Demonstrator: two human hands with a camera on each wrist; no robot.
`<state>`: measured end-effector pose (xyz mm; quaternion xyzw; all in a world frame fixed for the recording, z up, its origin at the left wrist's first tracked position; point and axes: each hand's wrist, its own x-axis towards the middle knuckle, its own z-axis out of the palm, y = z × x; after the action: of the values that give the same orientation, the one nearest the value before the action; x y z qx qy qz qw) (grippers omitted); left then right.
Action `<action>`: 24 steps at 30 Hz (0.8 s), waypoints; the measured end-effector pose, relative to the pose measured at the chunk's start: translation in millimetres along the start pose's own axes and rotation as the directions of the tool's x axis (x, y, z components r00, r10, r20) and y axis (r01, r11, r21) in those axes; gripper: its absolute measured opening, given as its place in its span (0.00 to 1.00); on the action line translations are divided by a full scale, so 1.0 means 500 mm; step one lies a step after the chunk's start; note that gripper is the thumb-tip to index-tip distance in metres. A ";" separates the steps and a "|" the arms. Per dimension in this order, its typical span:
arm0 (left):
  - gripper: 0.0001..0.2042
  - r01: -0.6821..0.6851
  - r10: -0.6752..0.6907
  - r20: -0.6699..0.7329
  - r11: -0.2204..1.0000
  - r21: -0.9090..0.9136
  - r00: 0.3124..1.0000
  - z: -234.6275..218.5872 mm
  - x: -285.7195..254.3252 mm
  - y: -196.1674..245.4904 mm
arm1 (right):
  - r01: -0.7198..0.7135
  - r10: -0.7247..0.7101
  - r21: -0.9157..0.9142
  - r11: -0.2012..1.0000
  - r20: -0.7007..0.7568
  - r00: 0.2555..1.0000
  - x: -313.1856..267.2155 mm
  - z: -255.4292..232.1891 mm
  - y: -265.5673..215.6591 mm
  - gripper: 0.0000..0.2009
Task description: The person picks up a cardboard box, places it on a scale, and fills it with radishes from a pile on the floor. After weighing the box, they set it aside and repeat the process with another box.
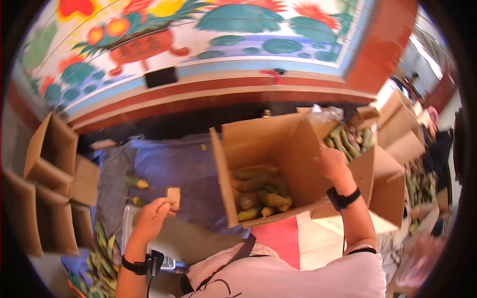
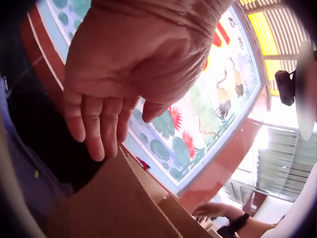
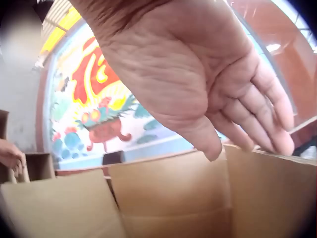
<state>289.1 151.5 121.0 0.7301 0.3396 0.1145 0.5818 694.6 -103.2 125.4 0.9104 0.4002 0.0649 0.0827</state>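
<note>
A tall cardboard box (image 1: 268, 134) with raised flaps stands in front of me, several green and yellow cucumber-like vegetables (image 1: 271, 198) lying at its bottom. My right hand (image 1: 334, 164) is at the box's right side. In the right wrist view its loosely bent fingers (image 3: 247, 106) hang at the cardboard's top edge, gripping nothing. Left of the box, my left hand (image 1: 154, 218) is over the blue sheet, with a small tan rectangular piece (image 1: 173, 197) by its fingertips. The left wrist view shows relaxed fingers (image 2: 94, 124) with nothing between them.
More vegetables fill another box (image 1: 350, 139) at the right, and a pile (image 1: 102, 253) lies at lower left. Empty cartons (image 1: 54, 154) are stacked at the left. Loose vegetables (image 1: 136, 182) lie on the blue sheet (image 1: 169, 159). A painted wall (image 1: 243, 44) stands behind.
</note>
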 end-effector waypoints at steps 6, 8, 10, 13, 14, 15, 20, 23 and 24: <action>0.13 0.062 -0.055 -0.429 0.998 0.002 0.902 -0.119 -0.223 -0.119 | 0.411 -0.392 0.428 0.805 -0.136 0.910 0.043 -0.211 -0.184 0.11; 0.11 0.118 -0.092 -0.617 0.993 0.002 0.782 -0.133 -0.295 -0.175 | 0.522 -0.487 0.596 0.609 -0.238 0.840 0.055 -0.274 -0.263 0.09; 0.11 0.174 -0.048 -0.717 0.979 0.103 0.696 -0.142 -0.362 -0.255 | 0.622 -0.583 0.622 0.477 -0.306 0.753 0.071 -0.320 -0.344 0.08; 0.12 0.343 -0.044 -0.807 0.918 0.201 0.590 -0.126 -0.444 -0.296 | 0.541 -0.668 0.822 0.175 -0.304 0.679 0.094 -0.365 -0.470 0.08; 0.13 0.407 0.060 -0.832 0.851 0.331 0.552 -0.119 -0.466 -0.332 | 0.552 -0.690 0.822 0.144 -0.316 0.651 0.098 -0.388 -0.513 0.09; 0.14 0.474 0.165 -0.836 0.759 0.446 0.523 -0.112 -0.488 -0.357 | 0.559 -0.711 0.821 0.113 -0.327 0.623 0.102 -0.411 -0.557 0.10; 0.18 0.609 0.170 -0.862 0.642 0.465 0.478 -0.078 -0.534 -0.404 | 0.486 -0.724 0.874 0.024 -0.320 0.611 0.167 -0.451 -0.776 0.12; 0.18 0.652 0.221 -0.838 0.542 0.531 0.498 -0.063 -0.547 -0.386 | 0.320 -0.666 0.939 -0.125 -0.318 0.675 0.196 -0.405 -0.888 0.12; 0.18 0.661 0.229 -0.859 0.558 0.501 0.458 -0.063 -0.553 -0.392 | 0.196 -0.632 0.974 -0.115 -0.224 0.742 0.201 -0.379 -0.920 0.12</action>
<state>-5.1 19.7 11.8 0.6836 0.6969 0.2099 -0.0545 397.0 295.9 222.7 0.5255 0.5805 -0.4016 -0.4750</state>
